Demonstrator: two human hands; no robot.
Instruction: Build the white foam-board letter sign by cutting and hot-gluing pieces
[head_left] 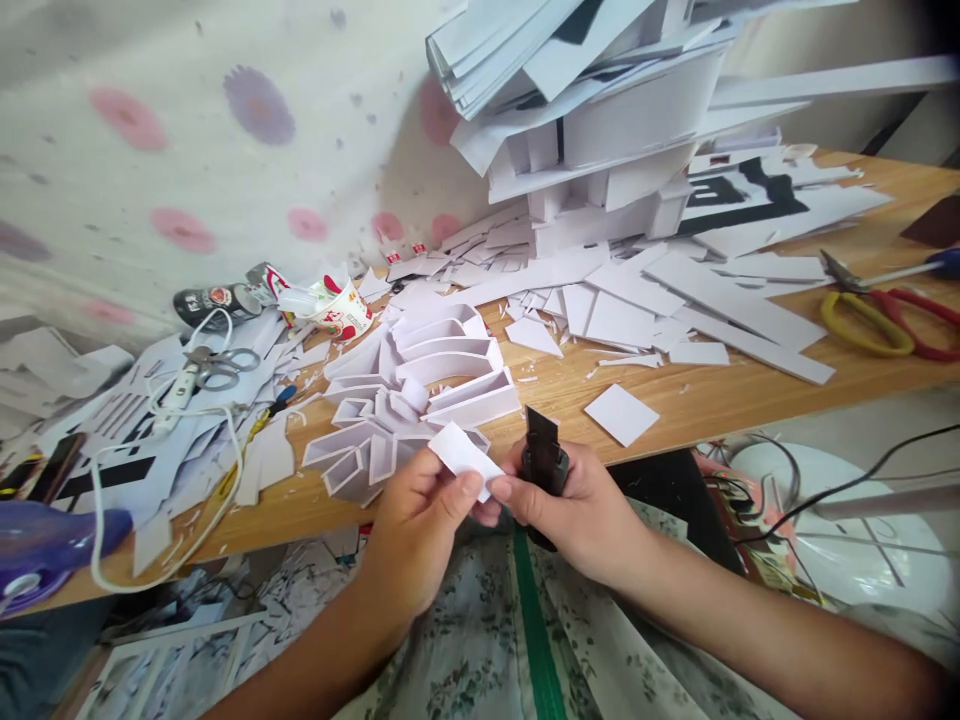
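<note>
My left hand [420, 510] pinches a small white foam-board piece [465, 455] between thumb and fingers, just in front of the table edge. My right hand [581, 510] is wrapped round a black utility knife [543, 455] whose blade points up, and its forefinger touches the white piece. Right behind the hands, on the wooden table [675, 400], lies a white channel-letter shape built of thin foam-board strips [416, 390].
A tall heap of white board offcuts [600, 120] fills the back of the table. Red and yellow scissors [885, 315] lie at right, grey scissors [214, 365], a white cable, a paper cup [341, 310] and a dark can at left. A loose white square [621, 413] lies near the edge.
</note>
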